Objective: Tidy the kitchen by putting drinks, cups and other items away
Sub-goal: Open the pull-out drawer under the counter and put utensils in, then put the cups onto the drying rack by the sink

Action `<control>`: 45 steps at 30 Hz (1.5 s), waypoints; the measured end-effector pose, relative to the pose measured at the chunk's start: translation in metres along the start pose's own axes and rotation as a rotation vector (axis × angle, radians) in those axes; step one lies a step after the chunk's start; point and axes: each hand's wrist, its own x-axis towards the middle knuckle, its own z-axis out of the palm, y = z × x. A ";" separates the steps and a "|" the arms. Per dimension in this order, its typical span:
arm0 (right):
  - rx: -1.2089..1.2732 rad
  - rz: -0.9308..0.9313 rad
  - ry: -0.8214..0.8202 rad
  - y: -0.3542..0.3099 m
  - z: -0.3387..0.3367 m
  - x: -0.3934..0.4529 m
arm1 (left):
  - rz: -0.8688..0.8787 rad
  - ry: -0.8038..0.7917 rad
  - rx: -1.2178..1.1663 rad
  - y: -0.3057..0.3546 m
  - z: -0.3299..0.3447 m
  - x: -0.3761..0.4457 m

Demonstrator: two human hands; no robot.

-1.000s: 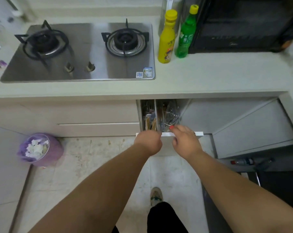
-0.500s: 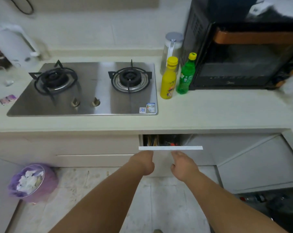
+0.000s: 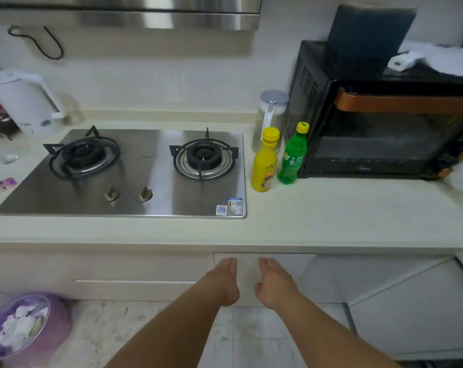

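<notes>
A narrow white pull-out drawer (image 3: 302, 264) under the counter is flush with the cabinet fronts. My left hand (image 3: 225, 281) and my right hand (image 3: 274, 282) lie flat against its front, fingers straight, holding nothing. On the counter stand a yellow drink bottle (image 3: 264, 162) and a green soda bottle (image 3: 292, 155), side by side between the hob and the oven. A clear jar with a grey lid (image 3: 271, 115) is behind them.
A steel two-burner gas hob (image 3: 134, 171) fills the counter's left. A black countertop oven (image 3: 384, 123) sits at the right, a white kettle (image 3: 23, 102) at the far left. A purple waste bin (image 3: 25, 328) stands on the floor. An angled cabinet door (image 3: 411, 301) is at the lower right.
The drawer, open with utensils and glassware showing, has been pushed fully in by both hands. My view has tilted up from the floor to the counter and wall.
</notes>
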 end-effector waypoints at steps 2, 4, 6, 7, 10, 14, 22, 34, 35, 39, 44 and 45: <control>-0.011 -0.013 -0.018 0.000 -0.002 0.006 | -0.008 -0.008 0.007 0.003 -0.005 0.005; -0.027 -0.013 -0.062 0.002 -0.003 0.006 | -0.013 -0.028 0.017 0.008 -0.010 0.005; -0.051 -0.018 -0.083 0.002 -0.005 0.000 | 0.000 -0.056 0.061 0.012 -0.014 -0.003; -0.061 -0.027 -0.085 -0.001 -0.008 -0.006 | 0.005 -0.063 0.077 0.013 -0.018 -0.012; -0.083 -0.065 -0.068 -0.020 -0.032 -0.024 | 0.010 -0.041 0.114 0.010 -0.040 -0.039; -0.105 -0.138 -0.034 -0.071 -0.087 -0.036 | 0.004 0.053 0.120 -0.002 -0.097 -0.083; -0.176 -0.302 0.146 -0.247 -0.185 -0.047 | -0.101 0.344 0.153 -0.107 -0.220 -0.200; -0.282 -0.597 0.141 -0.565 -0.149 -0.045 | -0.353 0.599 0.129 -0.408 -0.297 -0.367; -0.293 -0.613 0.135 -0.587 -0.141 -0.045 | -0.373 0.605 0.115 -0.432 -0.298 -0.376; -0.324 -0.648 0.120 -0.649 -0.118 -0.036 | -0.427 0.611 0.055 -0.500 -0.302 -0.394; -0.351 -0.655 0.121 -0.707 -0.106 0.001 | -0.472 0.622 -0.012 -0.566 -0.308 -0.385; -0.351 -0.645 0.119 -0.714 -0.104 0.012 | -0.474 0.626 -0.021 -0.577 -0.308 -0.380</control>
